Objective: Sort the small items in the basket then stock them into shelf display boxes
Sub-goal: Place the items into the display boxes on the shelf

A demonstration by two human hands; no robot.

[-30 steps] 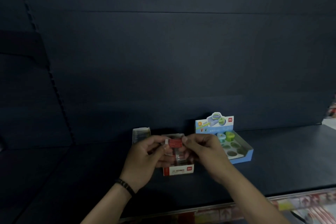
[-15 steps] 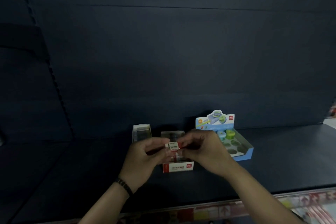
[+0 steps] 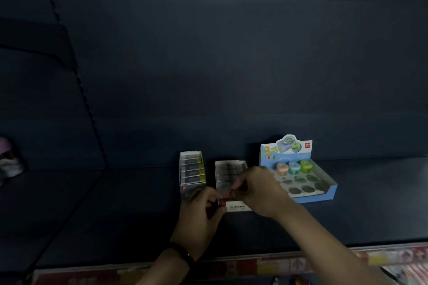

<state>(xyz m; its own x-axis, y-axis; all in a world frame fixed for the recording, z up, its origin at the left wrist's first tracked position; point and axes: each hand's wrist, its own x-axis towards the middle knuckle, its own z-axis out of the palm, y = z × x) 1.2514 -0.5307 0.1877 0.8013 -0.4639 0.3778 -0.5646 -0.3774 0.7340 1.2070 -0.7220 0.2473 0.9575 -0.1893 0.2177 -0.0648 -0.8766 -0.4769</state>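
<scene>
On the dark shelf stand three display boxes. The left box [image 3: 192,170] holds several yellow-and-black erasers. The middle box [image 3: 238,206] has a red-and-white front and several small clear items inside. The blue box [image 3: 324,188] carries a pink, a blue and a green sharpener [image 3: 294,167] in its back row. A small red item [image 3: 225,195] sits at the middle box's front edge, blurred. My left hand [image 3: 199,217] grips it from the left with curled fingers, and my right hand [image 3: 260,190] pinches it from the right, above that box.
The shelf's front edge [image 3: 231,261] runs below my wrists, with colourful packets on the lower level [image 3: 393,261]. A pink-topped object [image 3: 9,159] sits at the far left. Dark back panels rise behind the boxes.
Both hands have dropped with the small red item from in front of the boxes to the middle box's front. My view has tilted, so the left eraser box now shows fully.
</scene>
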